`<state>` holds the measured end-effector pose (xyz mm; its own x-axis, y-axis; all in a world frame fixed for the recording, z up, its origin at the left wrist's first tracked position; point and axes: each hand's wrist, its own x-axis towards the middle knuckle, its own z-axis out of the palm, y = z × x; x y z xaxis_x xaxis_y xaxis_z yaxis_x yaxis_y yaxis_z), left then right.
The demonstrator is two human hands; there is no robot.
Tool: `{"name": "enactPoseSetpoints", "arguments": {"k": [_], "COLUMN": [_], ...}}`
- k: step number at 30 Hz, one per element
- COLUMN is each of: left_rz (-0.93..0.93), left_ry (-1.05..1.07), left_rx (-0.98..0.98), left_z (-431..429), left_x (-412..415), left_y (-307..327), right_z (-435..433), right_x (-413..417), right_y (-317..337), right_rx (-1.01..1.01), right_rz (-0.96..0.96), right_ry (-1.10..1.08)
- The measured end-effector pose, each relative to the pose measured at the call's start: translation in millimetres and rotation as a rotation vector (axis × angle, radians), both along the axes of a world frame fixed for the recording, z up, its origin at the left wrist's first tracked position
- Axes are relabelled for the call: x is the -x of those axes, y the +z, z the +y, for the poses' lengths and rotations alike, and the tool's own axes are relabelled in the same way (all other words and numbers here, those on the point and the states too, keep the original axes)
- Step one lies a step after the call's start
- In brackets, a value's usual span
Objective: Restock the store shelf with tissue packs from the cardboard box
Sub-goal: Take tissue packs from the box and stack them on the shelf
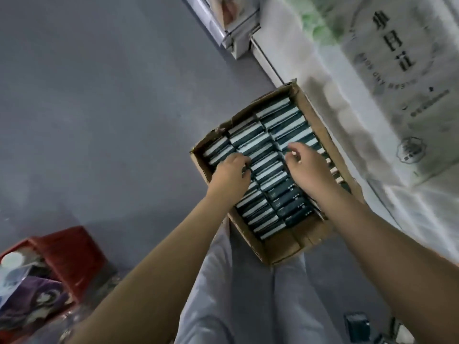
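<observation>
Tissue packs (263, 167): dark teal, stood on edge, jammed tight in three columns inside the cardboard box (280, 247), sat on the grey floor pretty much dead centre of view. Long edge of each pack lying roughly 8 to 2 o'clock, narrow top edges facing up, columns running 11 to 5.

Left hand (231, 172) at the box's 9 o'clock side, fingers curled with tips dug into the gap between columns. Can't tell if actually gripping yet. Right hand (308, 162) over toward 3 o'clock, fingers loosely curled, tips just on the top edges, nothing lifted.

Probably best to squeeze a short run of packs between both hands along the column and lift straight up, keeping them square, no fanning out.

Shelf (267, 60) with big white bundles (372, 70) off at 2 o'clock, red basket (74, 254) down at 8.
</observation>
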<state>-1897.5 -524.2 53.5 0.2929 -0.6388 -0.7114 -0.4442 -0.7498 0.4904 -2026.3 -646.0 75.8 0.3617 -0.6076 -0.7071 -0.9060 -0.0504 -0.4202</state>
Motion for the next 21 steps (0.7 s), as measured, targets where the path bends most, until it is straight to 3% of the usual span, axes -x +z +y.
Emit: {"name": "enactPoseSetpoints", "arguments": {"k": [5,9,16,21], "left_rz": [-0.106,-0.14,-0.202,-0.17], "left_ry": [-0.092,-0.241,-0.407,-0.341], "left_rx": [-0.064,-0.15,-0.252,-0.224], "left_z": [-16.9,-15.6,-17.0,-24.2], "left_x": [5.0,4.6,1.6,-3.9], "left_y": [-86.3,-123.9,-148.2,-154.3], "right_z": [-13.2,-8.8,-3.0,-4.1], "right_x": [7.3,21.8,46.2,43.1], "right_y": [-88.6,-113.1,-132.6,-136.1], "right_rx": [0.063,0.107,0.149,0.16], "right_rz": [-0.08,-0.159,-0.204,-0.208], "right_ry": [0.013,-0.021,0.0,-0.001]}}
